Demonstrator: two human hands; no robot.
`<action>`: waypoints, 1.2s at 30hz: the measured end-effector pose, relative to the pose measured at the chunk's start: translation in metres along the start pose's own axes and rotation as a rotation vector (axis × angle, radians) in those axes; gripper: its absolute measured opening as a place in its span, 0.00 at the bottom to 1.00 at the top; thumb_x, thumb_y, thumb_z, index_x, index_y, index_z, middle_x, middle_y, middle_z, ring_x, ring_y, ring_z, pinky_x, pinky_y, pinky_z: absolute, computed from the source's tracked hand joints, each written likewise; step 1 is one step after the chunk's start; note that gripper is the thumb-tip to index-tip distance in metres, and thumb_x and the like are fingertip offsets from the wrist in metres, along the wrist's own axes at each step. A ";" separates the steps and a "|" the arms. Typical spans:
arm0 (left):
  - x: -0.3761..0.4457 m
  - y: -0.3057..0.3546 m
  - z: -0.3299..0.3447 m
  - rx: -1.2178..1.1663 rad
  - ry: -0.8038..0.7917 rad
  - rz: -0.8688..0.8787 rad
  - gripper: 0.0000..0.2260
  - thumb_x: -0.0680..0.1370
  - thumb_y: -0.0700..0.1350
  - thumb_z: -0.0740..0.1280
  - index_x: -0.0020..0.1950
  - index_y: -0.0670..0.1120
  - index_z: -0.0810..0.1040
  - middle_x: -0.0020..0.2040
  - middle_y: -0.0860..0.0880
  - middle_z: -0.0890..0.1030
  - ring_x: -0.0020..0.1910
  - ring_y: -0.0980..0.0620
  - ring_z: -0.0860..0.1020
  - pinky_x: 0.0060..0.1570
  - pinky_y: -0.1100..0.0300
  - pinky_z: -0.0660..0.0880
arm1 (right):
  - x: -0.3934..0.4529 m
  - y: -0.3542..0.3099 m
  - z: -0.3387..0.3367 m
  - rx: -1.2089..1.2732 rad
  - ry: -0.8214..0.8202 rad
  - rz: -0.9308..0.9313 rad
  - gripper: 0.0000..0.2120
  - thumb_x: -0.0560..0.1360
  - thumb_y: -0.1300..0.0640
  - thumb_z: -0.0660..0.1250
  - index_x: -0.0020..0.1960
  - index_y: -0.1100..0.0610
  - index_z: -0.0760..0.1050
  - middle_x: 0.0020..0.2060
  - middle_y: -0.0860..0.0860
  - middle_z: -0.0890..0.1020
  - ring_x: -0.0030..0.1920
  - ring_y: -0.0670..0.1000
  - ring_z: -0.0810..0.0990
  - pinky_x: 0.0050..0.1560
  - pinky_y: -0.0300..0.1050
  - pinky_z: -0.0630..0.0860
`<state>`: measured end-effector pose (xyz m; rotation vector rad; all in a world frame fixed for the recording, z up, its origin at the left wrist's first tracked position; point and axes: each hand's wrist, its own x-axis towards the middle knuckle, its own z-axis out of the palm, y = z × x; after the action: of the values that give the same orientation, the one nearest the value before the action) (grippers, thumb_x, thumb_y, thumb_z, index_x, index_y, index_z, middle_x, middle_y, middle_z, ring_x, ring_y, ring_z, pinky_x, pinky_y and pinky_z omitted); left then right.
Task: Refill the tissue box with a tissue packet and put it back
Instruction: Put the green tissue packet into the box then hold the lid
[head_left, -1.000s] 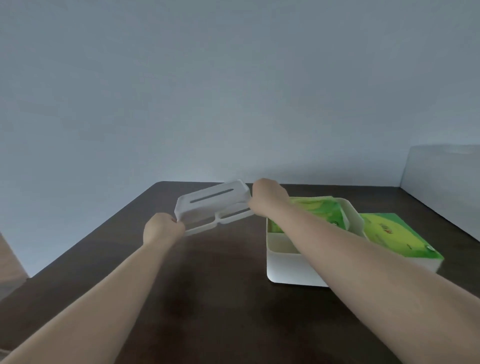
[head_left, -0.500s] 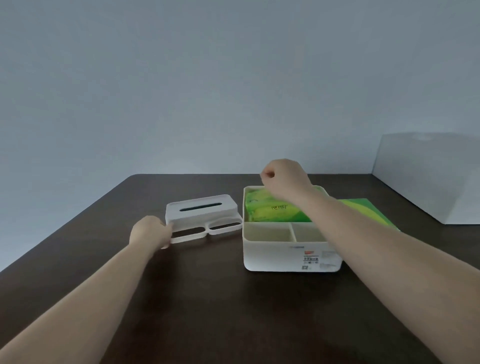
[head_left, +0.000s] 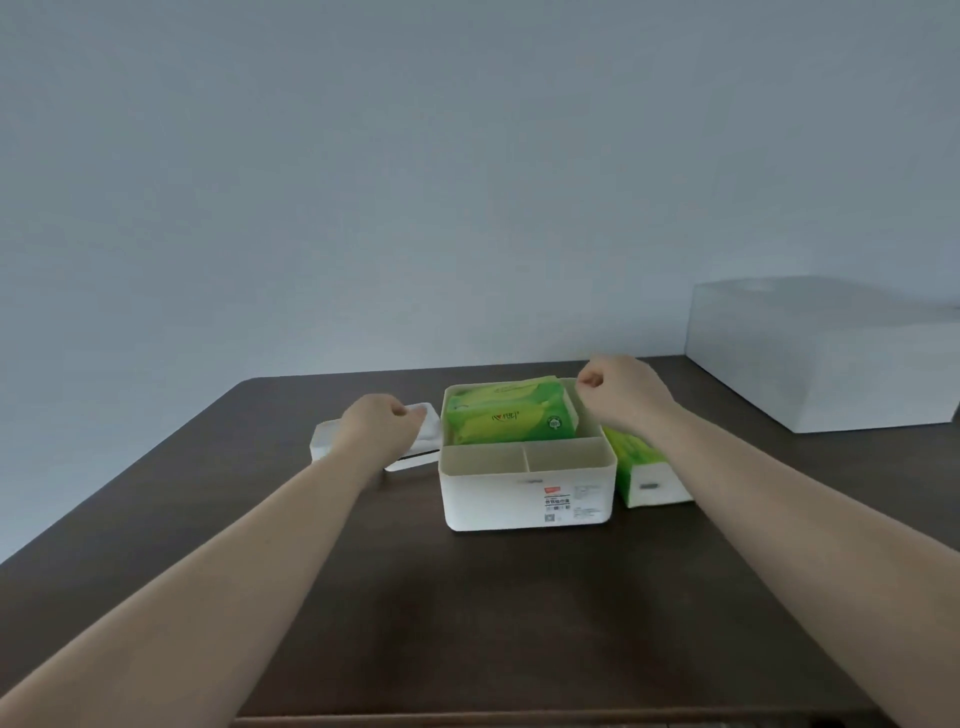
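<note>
A white tissue box (head_left: 527, 486) stands open on the dark brown worktop (head_left: 467, 613), its printed label facing the camera. Its rear compartment holds a green tissue packet (head_left: 511, 418), lying tilted with its far edge raised above the rim; the two smaller front compartments show nothing inside. Just left of the box lies the white lid (head_left: 415, 441), flat on the worktop and largely hidden under the left hand (head_left: 382, 426), whose fingers are curled down over the lid's top, touching it. The right hand (head_left: 623, 392) is over the box's far right corner, closed into a loose fist with the thumb pressed against the curled fingers; whether it pinches anything cannot be told. A second green tissue packet (head_left: 641, 465) lies on the worktop touching or just beside the box's right wall, and the right forearm crosses over it and hides most of it. Well apart at the far right sits a large white box (head_left: 826, 358) against the plain pale wall (head_left: 415, 182). Both bare forearms reach in from the bottom corners.
</note>
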<state>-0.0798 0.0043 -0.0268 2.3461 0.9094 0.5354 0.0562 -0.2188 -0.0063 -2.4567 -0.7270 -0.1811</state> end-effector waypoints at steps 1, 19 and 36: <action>-0.002 0.008 0.004 -0.020 -0.019 0.010 0.15 0.77 0.53 0.61 0.41 0.43 0.78 0.38 0.46 0.77 0.37 0.46 0.73 0.40 0.58 0.70 | -0.003 0.006 -0.001 0.002 -0.002 0.028 0.11 0.76 0.57 0.59 0.50 0.54 0.80 0.50 0.52 0.84 0.51 0.55 0.80 0.53 0.54 0.79; 0.010 0.042 0.033 -0.044 0.031 -0.124 0.15 0.73 0.55 0.68 0.38 0.45 0.70 0.35 0.49 0.71 0.36 0.46 0.71 0.38 0.56 0.68 | -0.006 0.052 0.003 -0.248 -0.349 0.350 0.45 0.68 0.32 0.64 0.77 0.48 0.50 0.73 0.62 0.61 0.71 0.64 0.63 0.70 0.56 0.64; 0.046 0.093 0.003 -0.484 0.219 -0.128 0.10 0.72 0.40 0.66 0.33 0.46 0.68 0.32 0.45 0.68 0.34 0.46 0.66 0.32 0.59 0.63 | 0.001 0.061 0.006 -0.131 -0.108 0.374 0.34 0.67 0.45 0.66 0.71 0.43 0.59 0.63 0.57 0.70 0.64 0.61 0.66 0.57 0.59 0.68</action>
<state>-0.0018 -0.0206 0.0366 1.8069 0.8996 0.8645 0.0899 -0.2570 -0.0405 -2.6911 -0.2941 0.0493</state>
